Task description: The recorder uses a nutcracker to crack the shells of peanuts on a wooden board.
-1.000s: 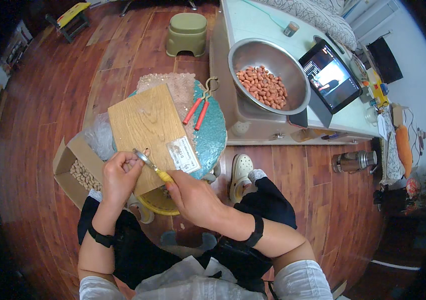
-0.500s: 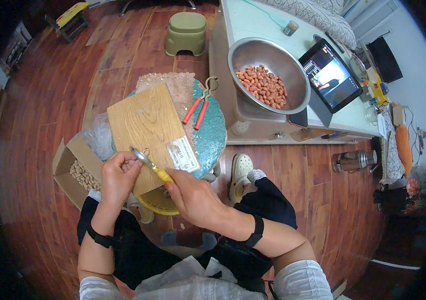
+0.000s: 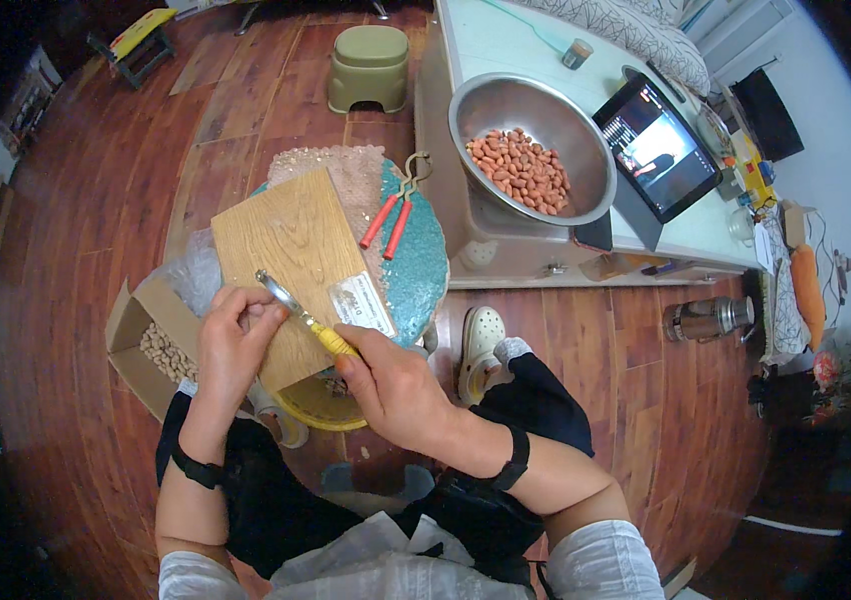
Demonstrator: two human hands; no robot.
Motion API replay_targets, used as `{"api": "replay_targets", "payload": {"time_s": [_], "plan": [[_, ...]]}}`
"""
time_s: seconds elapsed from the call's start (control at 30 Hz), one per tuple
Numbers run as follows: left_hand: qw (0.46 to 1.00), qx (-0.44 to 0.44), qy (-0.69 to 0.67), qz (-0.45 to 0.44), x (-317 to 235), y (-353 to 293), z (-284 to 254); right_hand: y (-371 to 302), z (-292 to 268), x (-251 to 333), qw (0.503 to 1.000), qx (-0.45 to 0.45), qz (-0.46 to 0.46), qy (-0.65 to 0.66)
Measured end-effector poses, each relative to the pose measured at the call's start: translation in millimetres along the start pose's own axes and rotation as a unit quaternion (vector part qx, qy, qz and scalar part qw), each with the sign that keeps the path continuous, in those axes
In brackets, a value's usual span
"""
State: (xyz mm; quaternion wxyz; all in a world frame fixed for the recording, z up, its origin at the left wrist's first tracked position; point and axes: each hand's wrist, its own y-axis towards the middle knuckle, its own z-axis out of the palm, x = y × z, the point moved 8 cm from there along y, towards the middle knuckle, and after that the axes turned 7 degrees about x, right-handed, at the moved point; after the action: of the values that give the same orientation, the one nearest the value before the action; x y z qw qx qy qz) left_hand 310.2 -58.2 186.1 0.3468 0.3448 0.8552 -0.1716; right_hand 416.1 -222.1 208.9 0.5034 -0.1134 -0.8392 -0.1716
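Observation:
My right hand [image 3: 396, 385] is wrapped round the yellow grip of a plier-like nut cracker [image 3: 331, 339], whose curved metal end lies over a wooden board [image 3: 286, 225]. Close to that metal end, my left hand [image 3: 231, 345] is closed in a pinch over the board's left edge. Whatever its fingertips hold is hidden. A second cracker with red handles [image 3: 398, 226] rests, its handles apart, on the round teal table [image 3: 421, 270] right of the board. Unshelled peanuts [image 3: 166, 352] fill part of a cardboard box [image 3: 126, 340] at my left.
A steel bowl [image 3: 594, 190] of shelled reddish peanuts [image 3: 521, 172] stands on the white cabinet, beside a tablet [image 3: 658, 150]. Under the board's near edge sits a yellow basin [image 3: 321, 412]. A clear plastic bag [image 3: 191, 270] lies left of the board; a green stool [image 3: 370, 68] stands beyond.
The cracker's metal end has drawn slightly away from my left fingertips. A small pale piece beside its jaws no longer shows. My left hand has shifted a little to the left.

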Motion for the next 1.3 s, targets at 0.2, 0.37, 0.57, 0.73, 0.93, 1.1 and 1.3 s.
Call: {"api": "replay_targets", "payload": {"time_s": [0.2, 0.37, 0.57, 0.73, 0.93, 1.1, 1.3], "plan": [[0.989, 0.02, 0.039, 0.139, -18, 5, 8, -1, -3, 1, 1.0, -0.001, -0.007, -0.012], [0.992, 0.063, 0.028, 0.105, -22, 7, 19, -6, -12, -7, 1.0, -0.011, 0.005, -0.012], [0.943, 0.005, -0.324, -0.073, 35, 9, 17, -1, -11, -7, 0.998, -0.001, 0.036, -0.045], [0.996, -0.004, -0.09, 0.008, 10, 13, 10, -8, -22, -28, 0.992, 0.007, 0.124, -0.011], [1.0, 0.01, -0.003, 0.0, 16, 6, -8, -15, -6, -40, 0.986, 0.033, 0.16, 0.021], [0.997, 0.024, -0.025, -0.071, 19, 2, -5, -15, 1, -40, 0.985, 0.064, 0.16, 0.019], [0.997, 0.016, -0.016, -0.074, 17, 1, -4, -13, 1, -21, 0.995, 0.028, 0.099, 0.017]]}}
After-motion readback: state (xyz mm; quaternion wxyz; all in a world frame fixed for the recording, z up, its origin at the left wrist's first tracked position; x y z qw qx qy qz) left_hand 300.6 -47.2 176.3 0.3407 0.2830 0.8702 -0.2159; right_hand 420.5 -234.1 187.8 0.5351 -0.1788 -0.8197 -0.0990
